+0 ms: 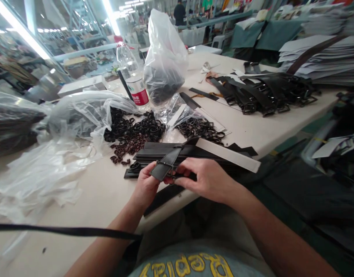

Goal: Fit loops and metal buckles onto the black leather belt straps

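Note:
A black belt strap (168, 159) with a dark metal buckle lies across my left hand (148, 184), whose fingers are closed on it near the buckle end. My right hand (207, 177) pinches at the buckle from the right; what exactly its fingertips hold is hidden. The strap's pale underside shows where it runs off to the right. Beneath both hands a stack of black straps (145, 154) lies along the table's front edge. Just beyond sit a pile of dark loops (149, 127), smaller brown rings (127, 148) and dark buckles (198, 127).
A plastic bottle (138, 90) with a red label stands behind the pile, beside a tall clear bag (165, 54) of dark parts. Finished-looking belts with buckles (260, 92) lie at the back right, near stacked sheets (324, 57). Crumpled plastic (44, 169) covers the left table.

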The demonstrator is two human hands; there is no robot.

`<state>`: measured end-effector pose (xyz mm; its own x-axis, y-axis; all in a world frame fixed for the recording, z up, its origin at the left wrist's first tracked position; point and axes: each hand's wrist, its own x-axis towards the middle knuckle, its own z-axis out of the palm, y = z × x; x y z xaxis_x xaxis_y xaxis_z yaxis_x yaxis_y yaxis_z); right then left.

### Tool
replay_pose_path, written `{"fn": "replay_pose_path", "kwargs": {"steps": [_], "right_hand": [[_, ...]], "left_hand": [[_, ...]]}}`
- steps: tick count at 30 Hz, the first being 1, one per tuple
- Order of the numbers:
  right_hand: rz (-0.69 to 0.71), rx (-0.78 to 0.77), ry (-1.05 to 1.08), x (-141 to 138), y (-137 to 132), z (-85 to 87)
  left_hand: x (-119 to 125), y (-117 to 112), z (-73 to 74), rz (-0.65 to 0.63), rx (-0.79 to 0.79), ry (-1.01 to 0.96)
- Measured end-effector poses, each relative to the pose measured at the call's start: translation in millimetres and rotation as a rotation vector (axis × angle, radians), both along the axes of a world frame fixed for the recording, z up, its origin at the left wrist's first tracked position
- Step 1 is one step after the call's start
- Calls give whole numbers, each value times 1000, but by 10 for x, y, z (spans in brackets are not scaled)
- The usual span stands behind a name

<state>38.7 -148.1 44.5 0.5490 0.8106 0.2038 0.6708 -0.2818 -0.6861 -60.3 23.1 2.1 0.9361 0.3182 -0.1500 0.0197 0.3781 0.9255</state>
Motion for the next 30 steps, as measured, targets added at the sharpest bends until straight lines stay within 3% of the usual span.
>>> {"fn": "replay_pose_path", "kwargs": {"steps": [2, 6, 10, 14, 19, 25, 30], "right_hand": [[11, 1, 100, -84, 61, -125], [-38, 199, 266, -177, 166, -284], [8, 462, 486, -262, 236, -366], [-125, 574, 613, -378, 356, -379], [-255, 558, 518, -396, 482, -370], [-271, 464, 285, -297, 522, -434], [-247, 531, 264, -284, 494, -476]], "left_hand": [[-18, -2, -52, -20, 40, 11], [-55, -15, -120, -64, 104, -31], [-56, -30, -157, -83, 174, -58], [-36, -66, -159, -71, 171, -31], [-1, -105, -101, -16, 167, -6], [19, -99, -100, -3, 161, -5], [51, -143, -71, -16, 142, -17]]}}
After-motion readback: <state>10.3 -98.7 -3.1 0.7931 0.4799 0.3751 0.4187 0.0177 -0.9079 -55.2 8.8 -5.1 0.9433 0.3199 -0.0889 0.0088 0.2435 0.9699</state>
